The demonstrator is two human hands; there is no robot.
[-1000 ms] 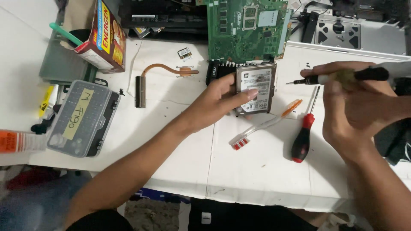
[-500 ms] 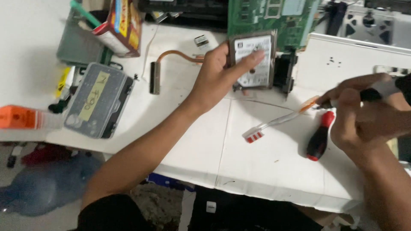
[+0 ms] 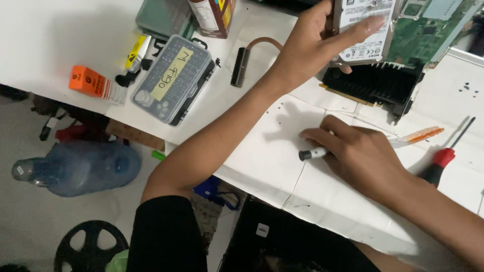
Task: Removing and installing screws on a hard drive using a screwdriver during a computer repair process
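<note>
1. Head view looks down on a white surface (image 3: 262, 166), with both bare hands at work.
2. Left hand (image 3: 307, 48) is up at 12 o'clock, its grip closed around a hard drive (image 3: 365, 25) with a white label; fingers lie across the label face and the thumb is behind.
3. That drive sits at the top edge of the picture, over a green circuit board (image 3: 428, 30) and just above a black finned heatsink (image 3: 373, 83).
4. Right hand (image 3: 363, 156) is down at 4 o'clock, resting on the surface, its grip clenched on a small black-tipped screwdriver (image 3: 312, 153) whose end pokes out towards 9 o'clock.
5. Just beyond that hand, at 3 o'clock, lies an orange-ended plastic tool (image 3: 421, 135), with a red-handled screwdriver (image 3: 443, 158) beside it.
6. Over at 10 o'clock, a grey bit case (image 3: 174, 78) with a taped yellow label lies near an orange box (image 3: 91, 81).
7. A copper heat pipe (image 3: 249, 53) curves between the case and the left wrist.
8. Below the surface edge, at 8 o'clock, a large blue water bottle (image 3: 80, 168) lies on the floor.
</note>
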